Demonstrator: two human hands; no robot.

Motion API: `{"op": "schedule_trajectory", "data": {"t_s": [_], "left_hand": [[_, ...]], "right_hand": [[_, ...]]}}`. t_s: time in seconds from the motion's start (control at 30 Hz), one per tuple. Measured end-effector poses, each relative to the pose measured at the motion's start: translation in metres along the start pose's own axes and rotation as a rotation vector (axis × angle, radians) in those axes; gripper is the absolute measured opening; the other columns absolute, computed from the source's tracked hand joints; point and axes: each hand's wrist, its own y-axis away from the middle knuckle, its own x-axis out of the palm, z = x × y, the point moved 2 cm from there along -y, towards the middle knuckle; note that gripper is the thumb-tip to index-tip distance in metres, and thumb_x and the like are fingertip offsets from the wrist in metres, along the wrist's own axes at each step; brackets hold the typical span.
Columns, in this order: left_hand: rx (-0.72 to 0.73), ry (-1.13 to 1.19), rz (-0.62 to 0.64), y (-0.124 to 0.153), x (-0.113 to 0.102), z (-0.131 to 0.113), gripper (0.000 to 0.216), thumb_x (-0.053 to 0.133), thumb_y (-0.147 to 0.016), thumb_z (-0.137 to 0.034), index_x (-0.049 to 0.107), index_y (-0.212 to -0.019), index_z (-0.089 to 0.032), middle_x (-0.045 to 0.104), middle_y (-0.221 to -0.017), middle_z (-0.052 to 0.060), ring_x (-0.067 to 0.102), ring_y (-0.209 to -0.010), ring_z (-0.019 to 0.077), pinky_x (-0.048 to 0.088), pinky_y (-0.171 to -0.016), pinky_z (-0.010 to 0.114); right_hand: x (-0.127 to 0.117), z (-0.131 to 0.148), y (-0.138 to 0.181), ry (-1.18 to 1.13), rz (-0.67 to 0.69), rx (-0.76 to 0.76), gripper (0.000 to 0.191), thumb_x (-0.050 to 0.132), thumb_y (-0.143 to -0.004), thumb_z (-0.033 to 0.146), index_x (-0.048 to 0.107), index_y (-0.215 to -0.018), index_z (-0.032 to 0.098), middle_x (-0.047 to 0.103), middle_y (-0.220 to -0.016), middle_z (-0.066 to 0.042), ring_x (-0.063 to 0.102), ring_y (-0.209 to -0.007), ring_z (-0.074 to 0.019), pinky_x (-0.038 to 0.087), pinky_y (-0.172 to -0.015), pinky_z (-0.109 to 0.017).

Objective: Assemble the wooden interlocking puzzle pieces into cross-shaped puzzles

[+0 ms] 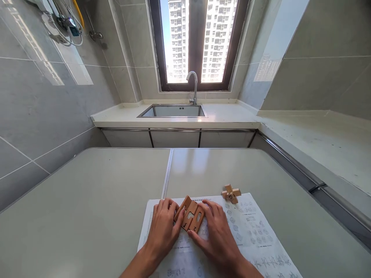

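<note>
Left hand (164, 224): over the left part of the printed sheet (246, 231), fingers curled, thumb gripping left side of blocks. Risk: thumb easing off would probably let the tilted outer block slip.
Notched wooden blocks (191, 216): above the sheet's far middle, between both hands; looks like three side by side, leftmost tilted. Touching sheet or lifted, can't tell. Risk: uneven squeeze could skew the row.
Right hand (218, 231): over the sheet's middle, part-curled, thumb and fingertips gripping rightmost block. Risk: pushing too hard could shove blocks leftward and drag the sheet.
Wooden cross assembly (231, 194): on the sheet's far edge, towards its right corner. Risk: a far reach by the right hand might knock it.
Tabletop, left (87, 216): wide room left of sheet, wall beyond.
Tabletop seam (167, 173): beyond sheet's far edge; might catch a sliding piece.
Tabletop, right (290, 216): narrower strip right of sheet, then table edge.
</note>
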Motion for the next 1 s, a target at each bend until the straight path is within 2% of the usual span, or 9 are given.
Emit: {"op": "schedule_trajectory", "data": {"t_s": [0.13,0.23,0.37,0.43,0.5,0.7,0.8,1.0], "left_hand": [[-0.037,0.093,-0.022,-0.002,-0.004,0.000,0.031,0.046,-0.107,-0.038,0.062,-0.086,-0.022,0.067,-0.093,0.006,0.061,-0.090,0.0260,0.047,-0.083,0.042],[-0.109,0.254,0.016,-0.003,-0.008,-0.002,0.034,0.044,-0.108,-0.045,0.065,-0.093,-0.022,0.070,-0.093,0.005,0.063,-0.091,0.0255,0.047,-0.084,0.038],[-0.220,0.507,0.103,-0.005,-0.012,-0.006,0.042,0.042,-0.107,-0.056,0.066,-0.101,-0.022,0.063,-0.077,0.001,0.057,-0.072,0.0196,0.043,-0.069,0.030],[-0.245,0.600,0.112,-0.007,-0.013,-0.008,0.045,0.044,-0.105,-0.059,0.066,-0.098,-0.020,0.063,-0.081,0.001,0.053,-0.071,0.0177,0.040,-0.065,0.028],[-0.253,0.710,0.154,-0.008,-0.012,-0.009,0.047,0.046,-0.103,-0.062,0.064,-0.096,-0.019,0.058,-0.079,0.000,0.048,-0.068,0.0156,0.037,-0.063,0.026],[-0.328,1.048,0.414,-0.005,-0.006,-0.012,0.053,0.048,-0.099,-0.070,0.060,-0.097,-0.019,0.034,-0.069,-0.006,0.027,-0.058,0.0108,0.024,-0.053,0.024],[-0.332,1.124,0.452,-0.005,-0.004,-0.012,0.052,0.052,-0.097,-0.070,0.058,-0.095,-0.019,0.028,-0.068,-0.007,0.022,-0.056,0.0099,0.020,-0.050,0.024],[-0.366,1.204,0.451,-0.007,-0.002,-0.007,0.047,0.055,-0.098,-0.066,0.055,-0.093,-0.019,0.022,-0.068,-0.008,0.016,-0.055,0.0091,0.015,-0.049,0.024]], "right_hand": [[-0.005,0.000,-0.003,-0.033,0.021,-0.006,0.070,0.083,-0.076,0.026,0.050,-0.138,0.030,0.063,-0.131,-0.012,0.060,-0.122,-0.0382,0.055,-0.103,-0.057],[-0.013,0.001,-0.005,-0.076,0.013,0.007,0.068,0.083,-0.075,0.025,0.053,-0.136,0.029,0.064,-0.131,-0.011,0.061,-0.122,-0.0378,0.056,-0.103,-0.056],[-0.023,0.003,-0.009,-0.162,-0.003,0.014,0.062,0.083,-0.079,0.028,0.055,-0.134,0.027,0.062,-0.135,-0.013,0.059,-0.127,-0.0368,0.054,-0.106,-0.056],[-0.027,0.003,-0.010,-0.227,-0.010,0.036,0.060,0.084,-0.081,0.033,0.056,-0.134,0.026,0.062,-0.136,-0.013,0.059,-0.128,-0.0359,0.053,-0.108,-0.056],[-0.030,0.003,-0.011,-0.298,-0.027,0.073,0.059,0.085,-0.082,0.038,0.058,-0.133,0.027,0.062,-0.137,-0.013,0.060,-0.127,-0.0349,0.053,-0.107,-0.055],[-0.033,0.002,-0.010,-0.510,-0.026,0.125,0.062,0.088,-0.081,0.039,0.060,-0.135,0.027,0.061,-0.142,-0.013,0.059,-0.131,-0.0332,0.053,-0.108,-0.052],[-0.034,0.003,-0.008,-0.588,-0.040,0.142,0.060,0.090,-0.079,0.037,0.062,-0.131,0.026,0.061,-0.144,-0.014,0.057,-0.136,-0.0344,0.050,-0.113,-0.055],[-0.035,0.005,-0.006,-0.634,-0.052,0.146,0.058,0.088,-0.081,0.034,0.061,-0.132,0.027,0.059,-0.146,-0.014,0.053,-0.141,-0.0340,0.047,-0.117,-0.056]]}}
